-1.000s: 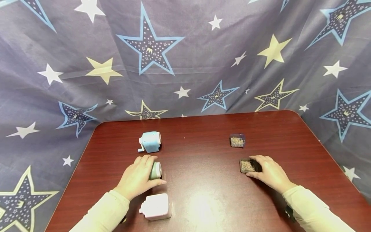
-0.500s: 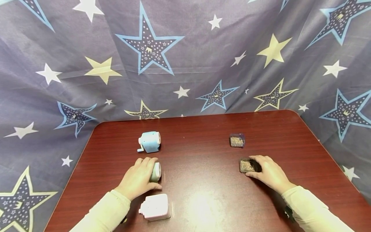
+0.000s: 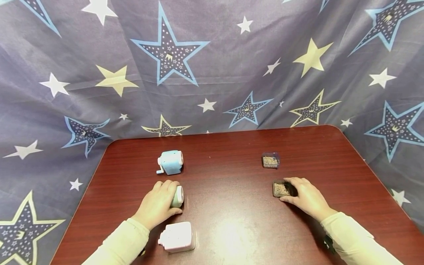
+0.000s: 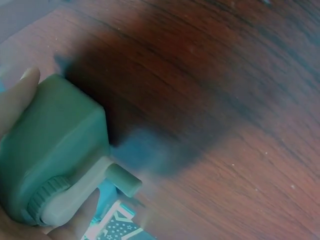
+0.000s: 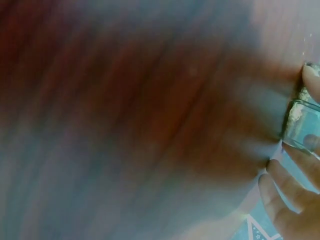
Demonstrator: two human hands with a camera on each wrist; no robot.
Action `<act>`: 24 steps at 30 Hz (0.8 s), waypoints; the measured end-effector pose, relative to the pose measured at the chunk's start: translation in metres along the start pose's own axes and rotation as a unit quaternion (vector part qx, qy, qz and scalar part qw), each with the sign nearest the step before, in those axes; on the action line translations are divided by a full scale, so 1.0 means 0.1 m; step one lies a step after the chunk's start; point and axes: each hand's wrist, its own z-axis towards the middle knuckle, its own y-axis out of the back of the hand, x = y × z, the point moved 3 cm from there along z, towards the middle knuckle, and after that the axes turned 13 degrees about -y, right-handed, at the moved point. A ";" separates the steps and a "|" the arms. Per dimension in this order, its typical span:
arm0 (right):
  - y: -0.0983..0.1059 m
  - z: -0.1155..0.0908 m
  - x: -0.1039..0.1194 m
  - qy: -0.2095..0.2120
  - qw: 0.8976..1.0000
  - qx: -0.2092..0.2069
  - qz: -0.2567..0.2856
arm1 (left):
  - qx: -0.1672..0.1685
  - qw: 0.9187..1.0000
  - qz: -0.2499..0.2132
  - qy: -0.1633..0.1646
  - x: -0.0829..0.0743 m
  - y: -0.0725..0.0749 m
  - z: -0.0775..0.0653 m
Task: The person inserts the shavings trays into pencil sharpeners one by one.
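My left hand [image 3: 157,206] rests around a green crank pencil sharpener [image 4: 60,125] on the table, thumb on the near side and fingers over the far side. Its crank handle [image 4: 80,195] shows in the left wrist view. On the right, my right hand [image 3: 308,195] holds a small clear shavings drawer [image 3: 281,189] between thumb and fingers. Pale shavings fill part of it, and its right end is hidden by the hand. The drawer's clear wall [image 5: 300,125] shows at the right edge of the right wrist view.
A light blue crank sharpener [image 3: 171,162] stands beyond my left hand, and a pink one [image 3: 178,237] nearer me. Another clear drawer with shavings [image 3: 270,161] sits behind the held one. A star-patterned curtain [image 3: 205,66] hangs behind the reddish-brown table [image 3: 225,147].
My left thumb has drawn in against the green sharpener, and the fingers have settled closer round it. My right hand and its drawer have hardly moved.
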 end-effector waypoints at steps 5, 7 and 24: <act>-0.01 0.00 0.02 0.000 1.000 0.001 0.004 | 0.007 1.000 0.009 0.001 0.01 -0.01 -0.01; -0.02 0.00 0.03 0.002 1.000 0.001 0.004 | 0.010 1.000 0.011 0.001 0.01 -0.01 0.00; -0.07 0.03 0.14 0.016 1.000 0.007 0.013 | 0.018 1.000 0.007 0.002 -0.01 0.01 0.01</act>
